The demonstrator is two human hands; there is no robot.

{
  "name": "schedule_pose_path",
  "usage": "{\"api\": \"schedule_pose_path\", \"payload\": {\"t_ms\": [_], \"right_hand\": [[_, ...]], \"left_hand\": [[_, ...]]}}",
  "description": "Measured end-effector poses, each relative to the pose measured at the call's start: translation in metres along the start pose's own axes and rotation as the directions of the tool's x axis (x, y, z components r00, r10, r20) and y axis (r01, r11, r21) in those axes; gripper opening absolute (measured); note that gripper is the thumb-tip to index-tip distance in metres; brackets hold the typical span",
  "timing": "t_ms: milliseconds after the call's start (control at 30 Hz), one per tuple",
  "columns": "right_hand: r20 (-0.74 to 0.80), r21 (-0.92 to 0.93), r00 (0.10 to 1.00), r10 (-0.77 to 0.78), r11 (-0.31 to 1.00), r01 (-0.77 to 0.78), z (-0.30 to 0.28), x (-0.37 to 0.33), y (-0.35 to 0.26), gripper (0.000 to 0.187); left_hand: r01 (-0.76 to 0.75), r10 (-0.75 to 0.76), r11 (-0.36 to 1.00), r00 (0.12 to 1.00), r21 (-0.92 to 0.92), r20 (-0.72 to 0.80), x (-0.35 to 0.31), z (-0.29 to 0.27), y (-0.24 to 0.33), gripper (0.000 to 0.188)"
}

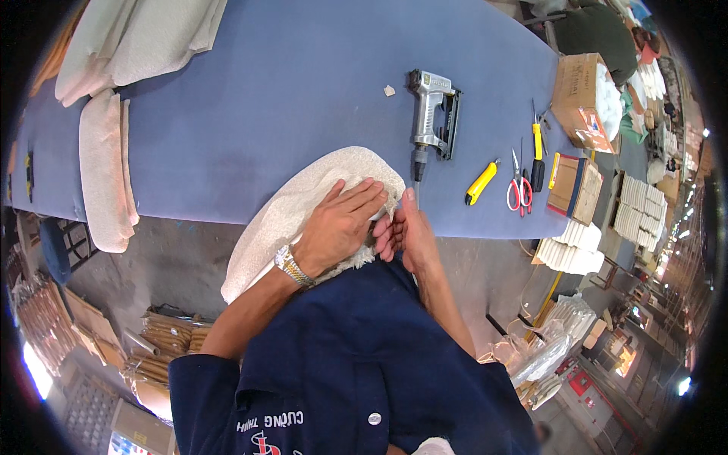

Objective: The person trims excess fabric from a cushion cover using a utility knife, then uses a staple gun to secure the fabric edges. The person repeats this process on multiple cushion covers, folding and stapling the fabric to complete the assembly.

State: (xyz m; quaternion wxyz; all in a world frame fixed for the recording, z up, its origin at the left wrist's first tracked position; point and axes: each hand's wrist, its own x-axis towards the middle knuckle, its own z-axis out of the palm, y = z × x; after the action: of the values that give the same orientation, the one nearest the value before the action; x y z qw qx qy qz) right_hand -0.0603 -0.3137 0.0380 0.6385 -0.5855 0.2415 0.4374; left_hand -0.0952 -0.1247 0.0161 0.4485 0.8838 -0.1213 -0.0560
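A cream, textured fabric-covered piece (277, 220) with a rounded outline lies partly on the blue-topped table and partly over its near edge, against my body. My left hand (337, 227), with a watch on the wrist, rests flat on the fabric, its fingers stretched out. At the right end of the piece, my right hand (406, 235) is beside the frayed fabric edge, fingers loosely curled and thumb apart from them. What lies under the fabric between my hands is mostly hidden. Just beyond my right hand, a silver staple gun (434, 114) with an air hose lies on the table.
To the right on the blue table (303, 83) lie a yellow utility knife (481, 183), red-handled scissors (519, 189) and a yellow-and-black tool (538, 155). Cardboard boxes (576, 91) stand at the right end. Folded cream fabric (106, 171) hangs over the left edge.
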Motion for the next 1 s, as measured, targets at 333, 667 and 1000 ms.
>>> {"api": "schedule_pose_path", "payload": {"t_ms": [333,667,1000], "right_hand": [[-0.188,-0.107,0.905,-0.381,0.924,0.367,0.036,0.010,0.019,0.045],[-0.147,-0.237,0.781,-0.607,0.788,0.568,0.048,0.030,0.040,0.041],[-0.052,-0.131,0.739,-0.671,0.738,0.662,0.042,0.043,0.033,0.040]], "left_hand": [[-0.036,0.033,0.999,0.996,-0.037,-0.085,0.009,-0.012,-0.005,0.049],[-0.093,0.086,0.995,0.980,-0.033,-0.179,0.015,-0.024,-0.013,0.042],[0.109,-0.071,0.939,0.990,-0.328,0.124,0.040,-0.062,-0.030,0.031]]}}
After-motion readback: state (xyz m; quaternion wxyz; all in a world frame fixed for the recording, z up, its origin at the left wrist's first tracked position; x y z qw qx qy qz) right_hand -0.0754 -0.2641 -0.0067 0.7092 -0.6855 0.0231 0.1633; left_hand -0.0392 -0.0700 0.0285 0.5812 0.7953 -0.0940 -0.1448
